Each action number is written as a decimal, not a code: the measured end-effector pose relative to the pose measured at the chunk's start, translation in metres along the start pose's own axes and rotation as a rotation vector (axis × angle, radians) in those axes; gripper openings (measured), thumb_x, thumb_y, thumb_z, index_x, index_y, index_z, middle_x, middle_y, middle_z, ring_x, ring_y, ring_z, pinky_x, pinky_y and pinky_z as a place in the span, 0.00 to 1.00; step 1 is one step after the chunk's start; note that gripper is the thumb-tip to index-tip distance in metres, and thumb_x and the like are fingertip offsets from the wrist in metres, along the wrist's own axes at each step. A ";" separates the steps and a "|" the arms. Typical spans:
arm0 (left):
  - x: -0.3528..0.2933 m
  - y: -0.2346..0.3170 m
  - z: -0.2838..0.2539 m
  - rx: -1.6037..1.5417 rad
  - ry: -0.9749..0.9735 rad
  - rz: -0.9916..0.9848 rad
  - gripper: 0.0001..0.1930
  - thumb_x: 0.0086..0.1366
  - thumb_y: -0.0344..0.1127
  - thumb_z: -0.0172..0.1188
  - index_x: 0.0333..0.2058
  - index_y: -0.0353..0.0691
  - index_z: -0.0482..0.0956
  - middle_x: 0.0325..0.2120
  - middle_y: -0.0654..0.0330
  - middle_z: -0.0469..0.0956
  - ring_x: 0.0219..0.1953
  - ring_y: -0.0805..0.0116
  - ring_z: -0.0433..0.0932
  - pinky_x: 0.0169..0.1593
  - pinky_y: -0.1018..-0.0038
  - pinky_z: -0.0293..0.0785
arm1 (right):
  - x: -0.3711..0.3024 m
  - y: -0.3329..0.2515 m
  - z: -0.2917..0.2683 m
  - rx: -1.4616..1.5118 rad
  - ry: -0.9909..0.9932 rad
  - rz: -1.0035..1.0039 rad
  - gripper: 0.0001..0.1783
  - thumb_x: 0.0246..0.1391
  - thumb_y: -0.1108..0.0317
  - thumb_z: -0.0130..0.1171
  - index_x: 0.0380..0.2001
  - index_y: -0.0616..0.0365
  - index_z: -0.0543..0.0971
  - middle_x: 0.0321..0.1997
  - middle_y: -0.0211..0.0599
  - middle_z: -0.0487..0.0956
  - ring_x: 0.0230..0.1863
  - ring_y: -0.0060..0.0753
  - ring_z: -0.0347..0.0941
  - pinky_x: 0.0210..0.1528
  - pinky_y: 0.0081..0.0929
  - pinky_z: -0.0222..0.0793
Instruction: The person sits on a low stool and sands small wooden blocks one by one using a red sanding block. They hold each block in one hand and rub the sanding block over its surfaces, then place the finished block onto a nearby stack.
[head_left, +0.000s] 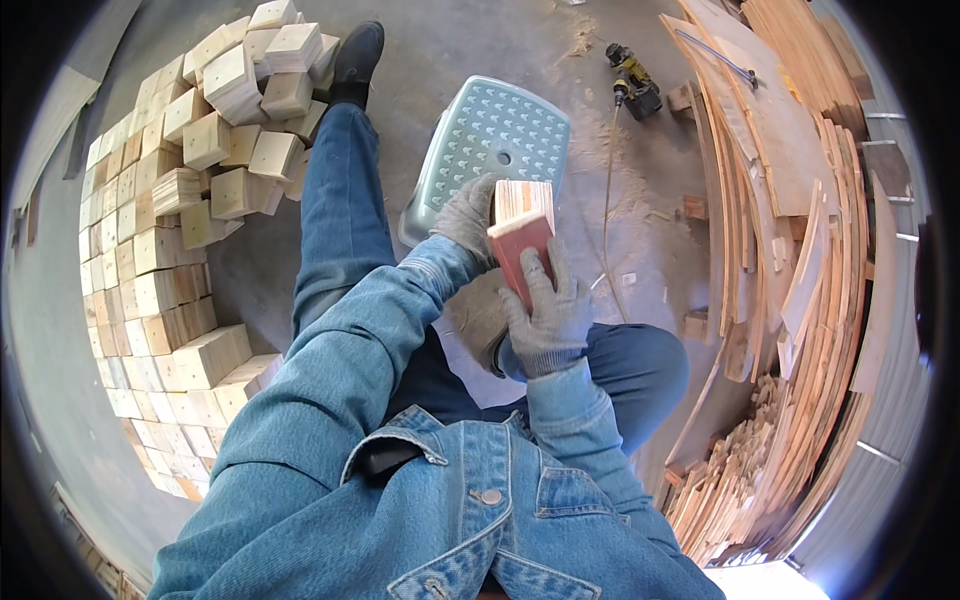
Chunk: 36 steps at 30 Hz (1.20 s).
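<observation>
My left hand [466, 217], in a grey knit glove, grips a square plywood block [523, 200] by its left side. The block's layered edge faces up. My right hand [549, 315], also gloved, presses a reddish sanding pad [518, 245] against the block's near face. Both hands are over my lap, just in front of a pale green plastic stool [492, 135] that stands on the concrete floor.
A large heap of similar wooden blocks [170, 250] fills the floor on my left, beside my outstretched leg and black shoe [357, 60]. Stacks of curved plywood strips [800, 300] lie on the right. A yellow power drill [632, 82] lies in sawdust at the back.
</observation>
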<state>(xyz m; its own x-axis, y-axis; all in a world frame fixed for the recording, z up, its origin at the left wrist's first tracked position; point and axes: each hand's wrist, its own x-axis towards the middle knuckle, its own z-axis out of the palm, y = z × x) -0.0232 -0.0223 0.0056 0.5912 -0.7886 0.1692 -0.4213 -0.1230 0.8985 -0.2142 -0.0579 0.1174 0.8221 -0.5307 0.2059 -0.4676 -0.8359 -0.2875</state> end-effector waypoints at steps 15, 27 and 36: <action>0.001 -0.010 0.005 0.052 0.007 0.020 0.52 0.43 0.54 0.83 0.65 0.44 0.66 0.57 0.48 0.75 0.61 0.45 0.75 0.66 0.56 0.73 | 0.092 0.012 0.013 -0.056 -0.055 0.104 0.36 0.56 0.49 0.68 0.67 0.46 0.77 0.77 0.47 0.67 0.65 0.59 0.76 0.63 0.56 0.72; -0.004 -0.005 0.005 0.140 0.020 -0.035 0.55 0.40 0.58 0.84 0.64 0.42 0.67 0.58 0.47 0.74 0.59 0.45 0.75 0.66 0.57 0.73 | 0.030 0.012 -0.006 -0.025 -0.032 0.091 0.36 0.52 0.52 0.72 0.65 0.47 0.80 0.75 0.50 0.70 0.66 0.62 0.72 0.67 0.54 0.69; 0.012 -0.013 0.016 -0.436 -0.235 -0.210 0.52 0.39 0.57 0.83 0.62 0.43 0.70 0.56 0.52 0.75 0.58 0.49 0.73 0.63 0.58 0.71 | 0.137 0.023 0.008 -0.019 -0.105 0.196 0.36 0.55 0.53 0.70 0.66 0.53 0.78 0.75 0.50 0.70 0.71 0.52 0.71 0.72 0.43 0.68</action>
<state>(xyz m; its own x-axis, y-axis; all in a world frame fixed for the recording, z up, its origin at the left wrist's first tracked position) -0.0216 -0.0392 -0.0101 0.4410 -0.8938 -0.0820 0.0438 -0.0698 0.9966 -0.1094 -0.1489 0.1318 0.7437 -0.6667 0.0492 -0.6271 -0.7212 -0.2944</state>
